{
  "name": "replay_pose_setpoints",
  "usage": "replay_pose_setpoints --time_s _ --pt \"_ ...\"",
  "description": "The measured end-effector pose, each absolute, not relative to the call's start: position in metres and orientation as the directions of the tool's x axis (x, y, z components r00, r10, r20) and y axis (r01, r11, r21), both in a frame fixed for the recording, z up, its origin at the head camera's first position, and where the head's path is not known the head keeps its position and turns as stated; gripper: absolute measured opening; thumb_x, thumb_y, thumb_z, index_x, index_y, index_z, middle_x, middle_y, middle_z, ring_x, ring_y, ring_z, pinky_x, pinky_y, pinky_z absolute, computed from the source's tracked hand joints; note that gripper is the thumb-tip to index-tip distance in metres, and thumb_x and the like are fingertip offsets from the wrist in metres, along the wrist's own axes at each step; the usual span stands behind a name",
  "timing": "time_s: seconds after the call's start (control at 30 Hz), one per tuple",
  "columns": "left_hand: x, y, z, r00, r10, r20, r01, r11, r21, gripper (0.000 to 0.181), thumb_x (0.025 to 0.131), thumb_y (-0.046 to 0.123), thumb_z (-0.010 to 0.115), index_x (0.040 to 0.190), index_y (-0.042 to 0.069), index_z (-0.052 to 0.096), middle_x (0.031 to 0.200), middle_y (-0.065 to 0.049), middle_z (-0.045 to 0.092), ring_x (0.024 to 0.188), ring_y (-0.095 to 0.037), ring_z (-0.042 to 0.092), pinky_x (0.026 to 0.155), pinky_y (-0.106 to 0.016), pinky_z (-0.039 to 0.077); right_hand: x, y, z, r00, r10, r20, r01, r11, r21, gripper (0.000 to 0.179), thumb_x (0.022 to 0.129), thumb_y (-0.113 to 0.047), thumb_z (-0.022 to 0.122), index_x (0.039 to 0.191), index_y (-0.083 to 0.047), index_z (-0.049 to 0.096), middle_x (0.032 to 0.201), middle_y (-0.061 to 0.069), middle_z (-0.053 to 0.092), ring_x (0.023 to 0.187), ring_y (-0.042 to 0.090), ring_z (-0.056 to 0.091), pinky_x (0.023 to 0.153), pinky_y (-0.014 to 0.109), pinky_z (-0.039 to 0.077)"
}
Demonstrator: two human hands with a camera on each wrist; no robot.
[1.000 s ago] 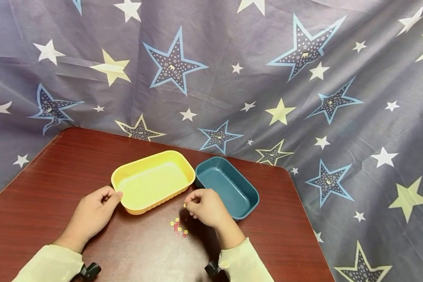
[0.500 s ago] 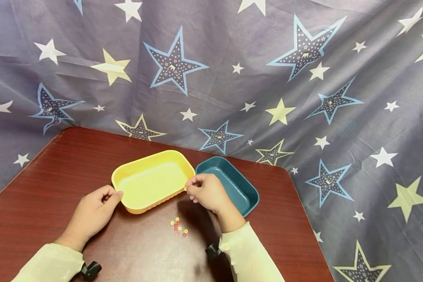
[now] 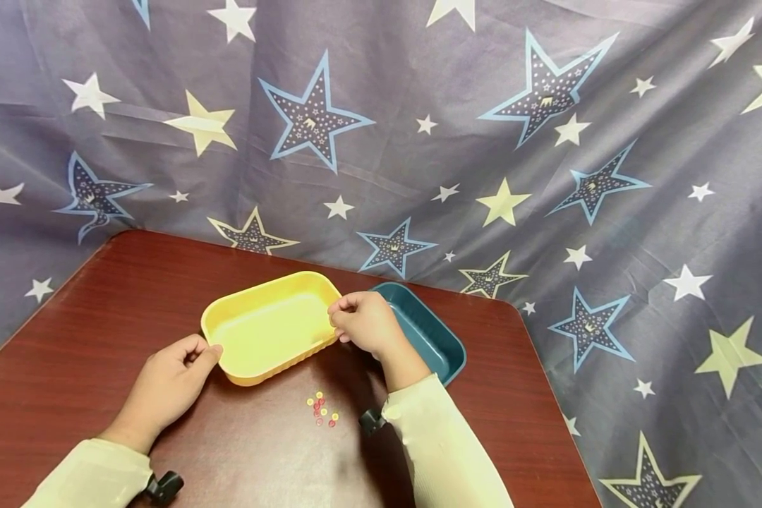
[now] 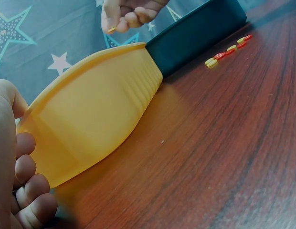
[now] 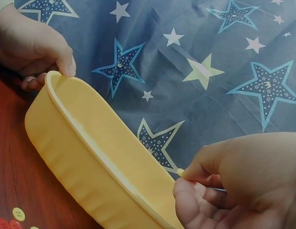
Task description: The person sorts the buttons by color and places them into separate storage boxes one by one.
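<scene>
My left hand (image 3: 170, 381) grips the near-left rim of a yellow tray (image 3: 254, 377), thumb over the edge. At the tray's right end, my right hand (image 3: 370, 323) is raised over the rim. Between its thumb and fingertip it pinches a small yellow button (image 5: 181, 171), which the left wrist view shows above the tray's rim. Several red and yellow buttons (image 3: 323, 412) lie in a loose cluster on the table in front of the tray. In the right wrist view, one of these, a yellow button (image 5: 18, 214), shows its holes.
A dark teal tray (image 3: 447, 346) stands right of the yellow one, partly hidden behind my right hand and forearm. The reddish-brown table (image 3: 159, 282) ends at the back against a grey curtain (image 3: 406, 162) printed with stars.
My right hand has risen from near the loose buttons, moving away from me to the yellow tray's right end with the yellow button. My left hand stays on the rim.
</scene>
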State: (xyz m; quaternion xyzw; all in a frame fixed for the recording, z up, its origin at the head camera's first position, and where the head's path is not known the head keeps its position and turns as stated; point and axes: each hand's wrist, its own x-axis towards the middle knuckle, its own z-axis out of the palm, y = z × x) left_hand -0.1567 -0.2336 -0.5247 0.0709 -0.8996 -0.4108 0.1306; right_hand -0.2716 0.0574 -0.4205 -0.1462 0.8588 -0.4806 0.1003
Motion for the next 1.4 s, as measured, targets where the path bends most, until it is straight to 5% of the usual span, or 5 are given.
replay_pose_setpoints --time_s 0.6,0.9,1.4 --pt "-0.156 -0.234 -0.524 -0.958 -0.23 0.171 -0.022 0.652 0.758 0.031 0.086 0.059 0.047 0.075 0.031 0.05 0.055 0.0 0.041 0.05 -0.015 0.039 0.047 -0.029 0.03 -0.288 0.046 -0.43 -0.947 -0.313 -0.072 -0.094 0.483 -0.87 0.012 0.081 -0.013 0.066 0.088 -0.003 0.068 0.067 0.007 0.064 0.058 0.02 0.063 0.058 0.042 0.051" --pt "-0.156 -0.234 -0.524 -0.958 -0.232 0.166 -0.026 0.651 0.759 0.03 0.086 0.06 0.047 0.074 0.031 0.049 0.055 0.001 0.041 0.049 -0.015 0.039 0.046 -0.03 0.03 -0.288 0.046 -0.43 -0.943 -0.32 -0.092 -0.076 0.476 -0.876 0.013 0.08 -0.011 0.068 0.089 -0.002 0.068 0.072 0.011 0.065 0.063 0.03 0.065 0.061 0.045 0.051" --pt "-0.156 -0.236 -0.524 -0.96 -0.228 0.162 -0.03 0.659 0.751 0.032 0.085 0.061 0.046 0.074 0.031 0.048 0.055 0.0 0.041 0.05 -0.015 0.039 0.047 -0.029 0.03 -0.267 0.063 -0.426 -0.904 -0.417 -0.092 -0.155 0.522 -0.839 0.01 0.079 -0.017 0.071 0.082 -0.008 0.067 0.067 0.009 0.063 0.056 0.024 0.061 0.056 0.042 0.051"
